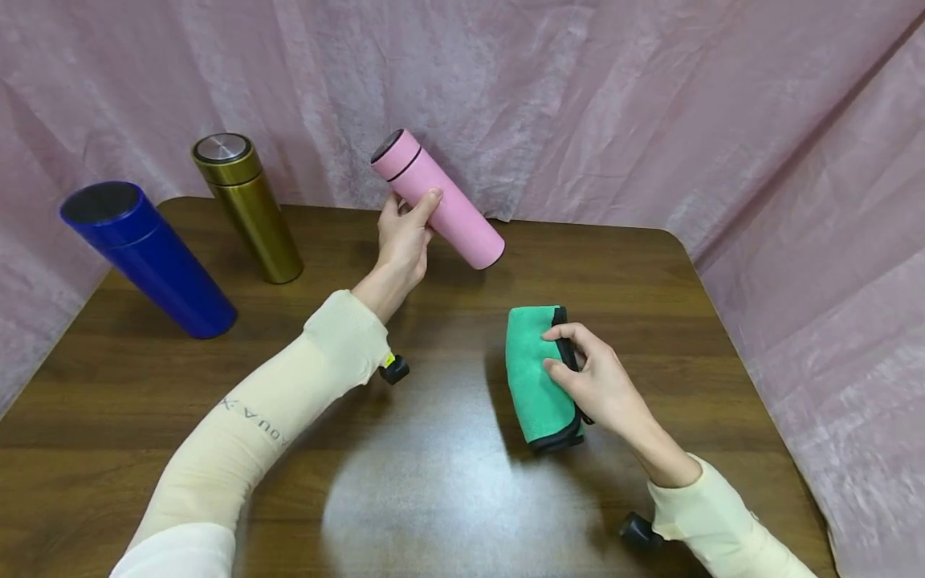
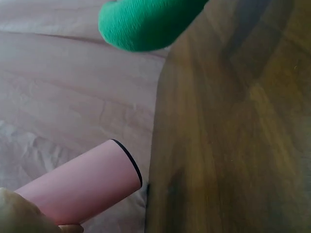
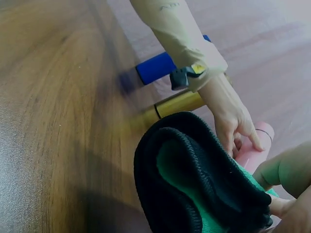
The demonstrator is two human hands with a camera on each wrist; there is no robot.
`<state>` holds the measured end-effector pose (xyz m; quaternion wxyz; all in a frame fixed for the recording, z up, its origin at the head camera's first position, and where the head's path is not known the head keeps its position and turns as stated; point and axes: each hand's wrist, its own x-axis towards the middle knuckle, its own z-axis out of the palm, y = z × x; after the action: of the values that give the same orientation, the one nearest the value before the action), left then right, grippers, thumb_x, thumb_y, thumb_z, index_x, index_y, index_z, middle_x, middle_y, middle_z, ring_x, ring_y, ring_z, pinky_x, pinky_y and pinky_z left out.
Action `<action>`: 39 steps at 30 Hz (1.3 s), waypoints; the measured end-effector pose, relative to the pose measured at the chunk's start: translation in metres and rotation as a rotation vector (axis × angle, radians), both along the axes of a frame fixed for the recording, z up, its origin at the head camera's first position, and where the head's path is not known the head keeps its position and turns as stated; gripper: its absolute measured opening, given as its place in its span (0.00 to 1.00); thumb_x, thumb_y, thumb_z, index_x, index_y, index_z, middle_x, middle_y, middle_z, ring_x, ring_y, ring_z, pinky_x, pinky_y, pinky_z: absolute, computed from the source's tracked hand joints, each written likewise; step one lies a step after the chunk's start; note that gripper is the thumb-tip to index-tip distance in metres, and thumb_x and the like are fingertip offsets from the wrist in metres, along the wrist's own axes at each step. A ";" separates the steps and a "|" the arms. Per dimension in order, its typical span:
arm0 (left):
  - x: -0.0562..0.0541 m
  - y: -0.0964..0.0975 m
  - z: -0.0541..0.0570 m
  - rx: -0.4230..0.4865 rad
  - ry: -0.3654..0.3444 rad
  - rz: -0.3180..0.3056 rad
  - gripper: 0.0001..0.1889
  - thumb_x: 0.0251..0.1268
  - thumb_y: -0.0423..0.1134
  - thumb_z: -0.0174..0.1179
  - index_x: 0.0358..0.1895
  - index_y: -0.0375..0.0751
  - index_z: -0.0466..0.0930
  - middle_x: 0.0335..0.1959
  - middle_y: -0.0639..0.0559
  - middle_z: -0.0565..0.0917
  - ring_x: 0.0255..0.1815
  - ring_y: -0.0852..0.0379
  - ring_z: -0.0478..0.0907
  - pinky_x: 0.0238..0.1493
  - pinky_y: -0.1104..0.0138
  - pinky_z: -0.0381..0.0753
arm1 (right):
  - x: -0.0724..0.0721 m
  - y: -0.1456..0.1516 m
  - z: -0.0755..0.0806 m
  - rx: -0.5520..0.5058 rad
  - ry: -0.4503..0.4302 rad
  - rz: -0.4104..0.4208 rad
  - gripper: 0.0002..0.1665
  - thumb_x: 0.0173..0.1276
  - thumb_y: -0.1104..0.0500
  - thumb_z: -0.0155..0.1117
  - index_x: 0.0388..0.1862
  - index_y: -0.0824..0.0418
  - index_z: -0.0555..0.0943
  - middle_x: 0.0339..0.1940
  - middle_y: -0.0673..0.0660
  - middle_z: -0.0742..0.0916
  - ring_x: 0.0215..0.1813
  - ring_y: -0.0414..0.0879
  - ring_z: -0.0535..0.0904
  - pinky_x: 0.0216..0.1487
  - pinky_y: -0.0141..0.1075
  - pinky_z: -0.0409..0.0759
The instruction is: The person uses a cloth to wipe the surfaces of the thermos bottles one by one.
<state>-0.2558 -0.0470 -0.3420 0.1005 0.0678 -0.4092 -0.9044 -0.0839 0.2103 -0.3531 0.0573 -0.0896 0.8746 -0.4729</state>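
Observation:
My left hand grips a pink thermos flask around its middle, tilted with the lid toward the upper left; its base looks raised off the table in the head view. My right hand pinches a folded green cloth with black edging between thumb and fingers, held above the table. The right wrist view shows the cloth's black-bordered folds up close. In the left wrist view, the flask's base points right, and the green cloth appears at the top.
At the left of the brown wooden table stand a blue flask and a gold flask, both upright. A pink curtain hangs behind the table and along its sides.

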 end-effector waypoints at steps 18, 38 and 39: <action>-0.042 0.028 -0.012 -0.454 0.027 0.020 0.37 0.64 0.32 0.73 0.75 0.38 0.66 0.62 0.43 0.79 0.58 0.51 0.79 0.57 0.64 0.82 | -0.001 0.008 0.000 -0.141 -0.164 -0.123 0.24 0.77 0.63 0.63 0.69 0.63 0.73 0.57 0.64 0.81 0.57 0.52 0.82 0.48 0.31 0.82; -0.045 0.035 -0.022 -0.836 0.097 -0.015 0.38 0.64 0.40 0.75 0.76 0.43 0.68 0.63 0.44 0.81 0.59 0.52 0.80 0.57 0.63 0.81 | -0.001 0.009 -0.006 -0.238 -0.206 -0.126 0.29 0.74 0.69 0.62 0.72 0.64 0.71 0.62 0.65 0.78 0.58 0.48 0.81 0.49 0.31 0.83; -0.045 0.035 -0.023 -0.875 0.104 -0.021 0.38 0.64 0.42 0.75 0.76 0.43 0.67 0.63 0.44 0.81 0.59 0.52 0.80 0.58 0.63 0.80 | -0.001 0.009 -0.006 -0.242 -0.204 -0.122 0.29 0.74 0.69 0.62 0.72 0.64 0.71 0.63 0.65 0.78 0.59 0.48 0.81 0.49 0.31 0.83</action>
<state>-0.3009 -0.0117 -0.3653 0.1309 -0.0311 -0.7488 -0.6490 -0.0852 0.2192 -0.3588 0.1056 0.0059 0.8049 -0.5840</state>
